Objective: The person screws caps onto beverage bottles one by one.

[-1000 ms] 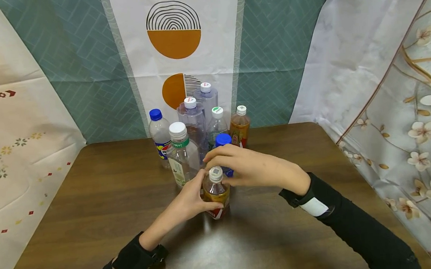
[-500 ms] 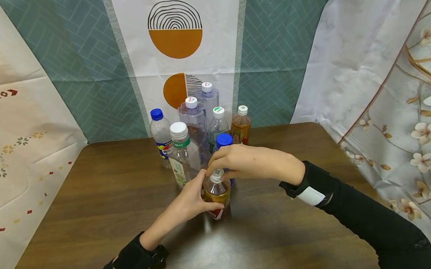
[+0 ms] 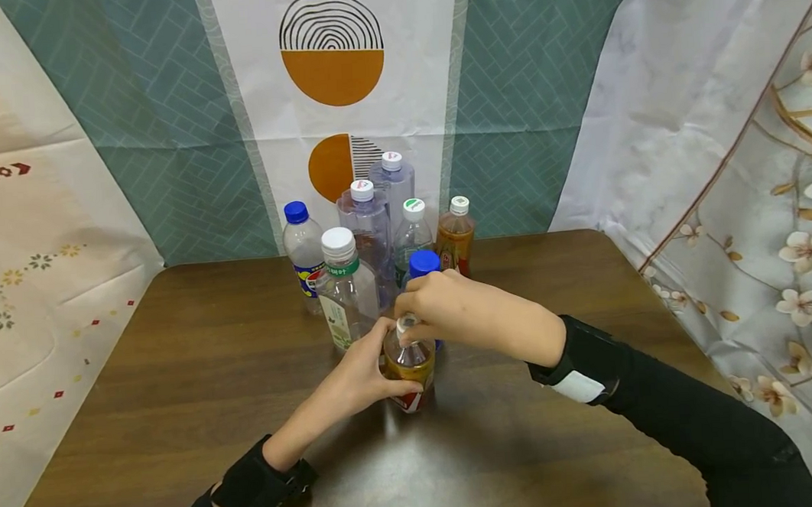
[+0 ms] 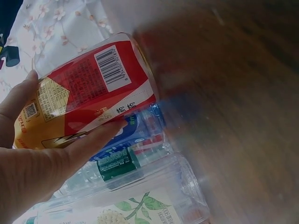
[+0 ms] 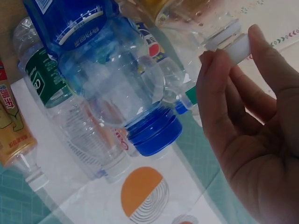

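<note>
My left hand (image 3: 360, 374) grips the body of a bottle (image 3: 415, 354) standing upright on the table, with a red and gold label. In the left wrist view the label's barcode (image 4: 111, 68) shows between thumb and fingers. Over the top, my right hand (image 3: 474, 310) pinches the bottle's white cap (image 5: 238, 48) between thumb and fingertips. A narrow strip of clear neck shows between this cap and a white ring (image 5: 223, 35) below it. Right behind stands a blue-capped bottle (image 3: 423, 263) with a blue label, partly hidden by the right hand.
Close on the left stands a large clear bottle (image 3: 347, 287) with a white cap. Farther back are a Pepsi bottle (image 3: 304, 247), two bluish bottles (image 3: 365, 229), a green-labelled bottle (image 3: 414, 238) and another amber bottle (image 3: 456, 239). Brown table (image 3: 179, 388) surrounds them; patterned cloth (image 3: 543, 108) hangs behind.
My right hand has come in over the bottle's top and its fingers have closed on the white cap. My left hand keeps its grip on the bottle in the same place.
</note>
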`<act>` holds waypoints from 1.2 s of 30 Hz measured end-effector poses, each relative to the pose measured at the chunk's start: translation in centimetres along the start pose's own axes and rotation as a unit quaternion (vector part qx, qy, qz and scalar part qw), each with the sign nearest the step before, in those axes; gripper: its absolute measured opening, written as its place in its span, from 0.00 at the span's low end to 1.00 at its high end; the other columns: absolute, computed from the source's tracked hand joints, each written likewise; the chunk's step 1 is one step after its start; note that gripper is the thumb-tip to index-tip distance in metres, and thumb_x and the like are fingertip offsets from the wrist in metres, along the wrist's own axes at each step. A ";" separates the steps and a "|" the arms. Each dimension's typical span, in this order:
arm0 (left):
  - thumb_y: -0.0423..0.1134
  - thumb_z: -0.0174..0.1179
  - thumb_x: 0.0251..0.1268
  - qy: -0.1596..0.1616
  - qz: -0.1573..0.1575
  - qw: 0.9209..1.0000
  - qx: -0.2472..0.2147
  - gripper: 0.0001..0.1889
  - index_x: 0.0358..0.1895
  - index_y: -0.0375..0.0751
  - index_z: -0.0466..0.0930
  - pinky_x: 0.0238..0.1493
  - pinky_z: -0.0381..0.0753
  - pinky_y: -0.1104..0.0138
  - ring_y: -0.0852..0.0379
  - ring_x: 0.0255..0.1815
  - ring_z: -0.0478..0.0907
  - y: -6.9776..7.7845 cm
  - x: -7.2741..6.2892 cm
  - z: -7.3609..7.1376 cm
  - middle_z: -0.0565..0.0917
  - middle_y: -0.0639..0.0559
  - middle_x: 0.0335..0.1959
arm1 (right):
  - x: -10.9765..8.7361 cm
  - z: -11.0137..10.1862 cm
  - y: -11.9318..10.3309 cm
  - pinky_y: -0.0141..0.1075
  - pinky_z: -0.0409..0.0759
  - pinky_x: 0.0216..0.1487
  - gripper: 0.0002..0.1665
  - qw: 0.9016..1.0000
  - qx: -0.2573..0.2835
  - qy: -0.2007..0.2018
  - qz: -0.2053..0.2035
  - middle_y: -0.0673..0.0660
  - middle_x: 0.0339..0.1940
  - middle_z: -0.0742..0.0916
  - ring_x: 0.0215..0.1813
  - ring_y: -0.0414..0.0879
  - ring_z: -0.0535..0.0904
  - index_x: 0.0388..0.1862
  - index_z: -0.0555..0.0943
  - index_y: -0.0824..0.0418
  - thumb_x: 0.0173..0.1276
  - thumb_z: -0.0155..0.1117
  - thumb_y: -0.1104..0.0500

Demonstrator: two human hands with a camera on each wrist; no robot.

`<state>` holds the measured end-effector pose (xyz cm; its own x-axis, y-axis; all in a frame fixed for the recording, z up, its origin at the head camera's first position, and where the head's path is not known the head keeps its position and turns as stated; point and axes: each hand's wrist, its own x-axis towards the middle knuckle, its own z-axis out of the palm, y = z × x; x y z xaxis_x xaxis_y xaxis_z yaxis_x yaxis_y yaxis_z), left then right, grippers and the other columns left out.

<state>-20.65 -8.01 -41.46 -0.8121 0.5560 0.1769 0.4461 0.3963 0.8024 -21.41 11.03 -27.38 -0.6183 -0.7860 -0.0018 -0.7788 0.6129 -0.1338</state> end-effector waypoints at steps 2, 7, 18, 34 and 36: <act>0.41 0.80 0.51 0.001 0.003 1.000 0.002 0.41 0.65 0.38 0.63 0.52 0.84 0.58 0.45 0.56 0.82 0.0 0.0 0.0 0.81 0.41 0.57 | -0.2 0.1 -0.2 0.26 0.83 0.36 0.18 1.000 -0.006 0.010 0.001 0.52 0.39 0.88 0.39 0.41 0.84 0.46 0.88 0.61 0.64 0.75 0.50; 0.41 0.80 0.52 -0.001 0.003 1.000 -0.002 0.40 0.64 0.38 0.64 0.51 0.85 0.58 0.46 0.55 0.82 0.0 0.1 -0.1 0.82 0.41 0.56 | -0.6 0.1 -0.1 0.28 0.85 0.40 0.21 1.000 0.000 0.014 0.004 0.54 0.42 0.88 0.41 0.43 0.86 0.50 0.86 0.62 0.65 0.73 0.49; 0.40 0.81 0.49 0.006 0.001 1.000 -0.004 0.53 0.76 0.37 0.55 0.61 0.80 0.51 0.44 0.63 0.77 0.0 0.2 0.0 0.76 0.40 0.66 | -0.7 -1.3 1.8 0.38 0.81 0.62 0.28 0.984 -0.027 -0.041 -0.170 0.57 0.64 0.81 0.65 0.51 0.78 0.62 0.81 0.61 0.61 0.77 0.65; 0.41 0.81 0.50 0.001 -0.004 1.000 0.000 0.41 0.64 0.39 0.64 0.52 0.84 0.58 0.46 0.56 0.81 -0.1 0.1 0.1 0.81 0.42 0.57 | -0.2 -0.3 0.5 0.29 0.85 0.42 0.18 0.995 -0.068 -0.012 -0.078 0.52 0.40 0.88 0.40 0.43 0.86 0.50 0.87 0.61 0.68 0.72 0.51; 0.41 0.81 0.51 -0.001 -0.008 1.000 0.002 0.41 0.64 0.39 0.64 0.52 0.84 0.59 0.46 0.56 0.81 -0.1 0.0 0.1 0.81 0.42 0.57 | -0.2 -0.1 0.1 0.29 0.85 0.40 0.18 0.996 -0.065 -0.003 -0.057 0.52 0.39 0.89 0.39 0.44 0.86 0.47 0.87 0.62 0.68 0.71 0.49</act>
<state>-20.67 -7.95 -41.56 -0.8187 0.5507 0.1626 0.4339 0.4079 0.8034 -21.43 11.25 -27.29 -0.5254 -0.8508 0.0004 -0.8508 0.5254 -0.0044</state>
